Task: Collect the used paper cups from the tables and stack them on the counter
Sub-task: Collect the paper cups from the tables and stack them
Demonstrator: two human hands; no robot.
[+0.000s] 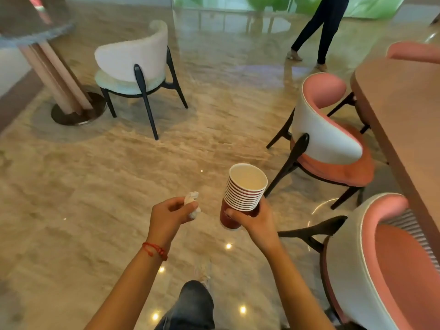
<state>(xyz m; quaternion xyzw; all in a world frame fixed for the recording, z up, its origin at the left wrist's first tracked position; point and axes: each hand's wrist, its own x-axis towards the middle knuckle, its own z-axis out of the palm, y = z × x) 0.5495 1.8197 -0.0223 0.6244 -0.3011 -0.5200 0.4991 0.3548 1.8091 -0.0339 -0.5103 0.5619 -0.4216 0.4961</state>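
Room: polished marble floor [133, 177] runs under us, with tables and chairs on both sides; no counter shows anywhere in this view.
Right fingers: our right hand [256, 220] is curled round the lowest cup of the stack of paper cups [242, 194], thumb across its red wall, the other fingers wrapped behind it.
Left fingers: our left hand [172, 214] pinches a crumpled white tissue [192, 204] between thumb and curled fingers; it touches no cup.
Stack: about ten nested cups, rims banded one over another, the topmost open and looking empty.
Long axis: it rises from our right fingers up and away from us, tilted slightly, mouth toward the room.
Nearer hand: the right one already carries the stack; the left sits just beside it, apart from it.
Key relation: we judge the grip is low on a tall stack, so the top may sway as we walk; the left hand cannot easily steady it while holding the tissue.
Nearby: pink chair [333, 148] and a second pink chair [385, 265] stand at our right along the wooden table [404, 110]; no cups are visible on its top here.
Further off: white chair [133, 65] and a pedestal table [35, 27] to the left; another person's legs [316, 32] at the far glass.
Next step, we judge: find the counter and set the stack down upright.
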